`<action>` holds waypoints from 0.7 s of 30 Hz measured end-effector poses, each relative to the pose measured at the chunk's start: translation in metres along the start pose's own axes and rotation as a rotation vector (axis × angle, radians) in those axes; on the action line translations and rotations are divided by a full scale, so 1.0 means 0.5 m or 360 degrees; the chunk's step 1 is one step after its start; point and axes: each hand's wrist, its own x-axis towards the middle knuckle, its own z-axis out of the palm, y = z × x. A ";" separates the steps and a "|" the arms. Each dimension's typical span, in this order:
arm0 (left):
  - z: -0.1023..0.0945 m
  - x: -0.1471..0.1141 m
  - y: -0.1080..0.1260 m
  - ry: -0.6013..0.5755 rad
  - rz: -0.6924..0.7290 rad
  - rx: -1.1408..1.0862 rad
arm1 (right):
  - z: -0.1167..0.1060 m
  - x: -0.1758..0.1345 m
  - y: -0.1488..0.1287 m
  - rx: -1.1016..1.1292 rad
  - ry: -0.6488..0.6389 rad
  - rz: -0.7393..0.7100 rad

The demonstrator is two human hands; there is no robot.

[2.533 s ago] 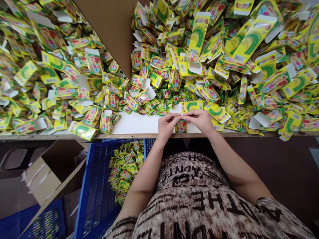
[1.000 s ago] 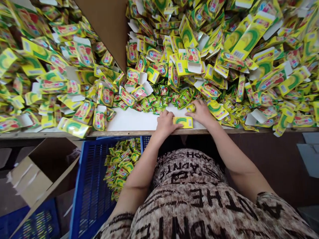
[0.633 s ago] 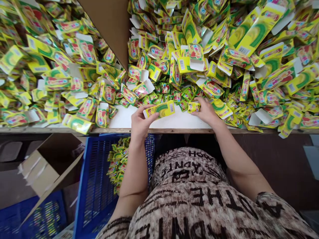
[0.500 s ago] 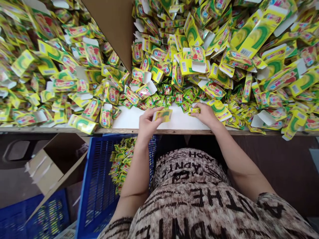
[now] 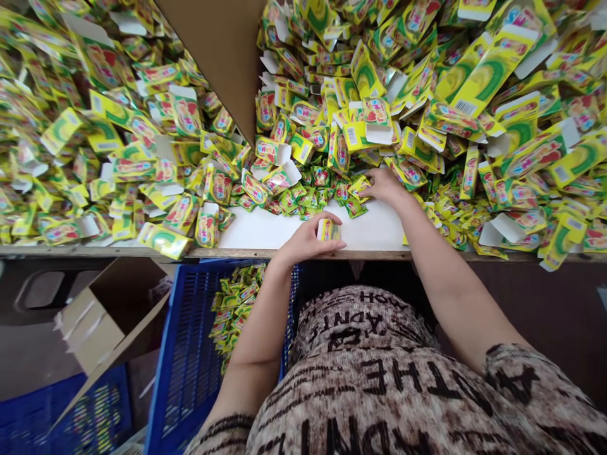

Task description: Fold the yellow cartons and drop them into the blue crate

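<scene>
My left hand (image 5: pixel 308 240) grips a small yellow candy box (image 5: pixel 328 230) between thumb and fingers, just above the white tabletop (image 5: pixel 258 229) near its front edge. Farther back and to the right, my right hand (image 5: pixel 386 188) pinches a yellow candy packet (image 5: pixel 359 187) at the border of the pile. Small green candy packets (image 5: pixel 303 197) lie loose in front of the hands. Behind them rises a heap of yellow and green candy boxes (image 5: pixel 365 129), many with white flaps raised.
A brown cardboard panel (image 5: pixel 218 57) splits the heap. Below the table's wooden edge (image 5: pixel 246 254), a blue plastic crate (image 5: pixel 177 341) holds yellow packs (image 5: pixel 234 309). An open cardboard carton (image 5: pixel 95 325) stands left of it, above another blue crate (image 5: pixel 28 411).
My left hand has moved right and toward the table edge, turning the candy box. My right hand has gone back to the pile, where it pinches a packet.
</scene>
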 end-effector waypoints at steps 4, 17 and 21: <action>0.006 0.000 -0.039 -0.0210 0.0045 -0.0200 | 0.020 -0.033 0.010 0.0018 0.0176 -0.0071; 0.145 0.091 -0.072 0.0418 0.0125 -0.0019 | -0.006 -0.192 -0.008 0.0595 0.0677 -0.0209; 0.137 0.082 -0.076 0.0329 0.0075 -0.0091 | -0.056 -0.232 -0.057 0.0694 0.0569 -0.0511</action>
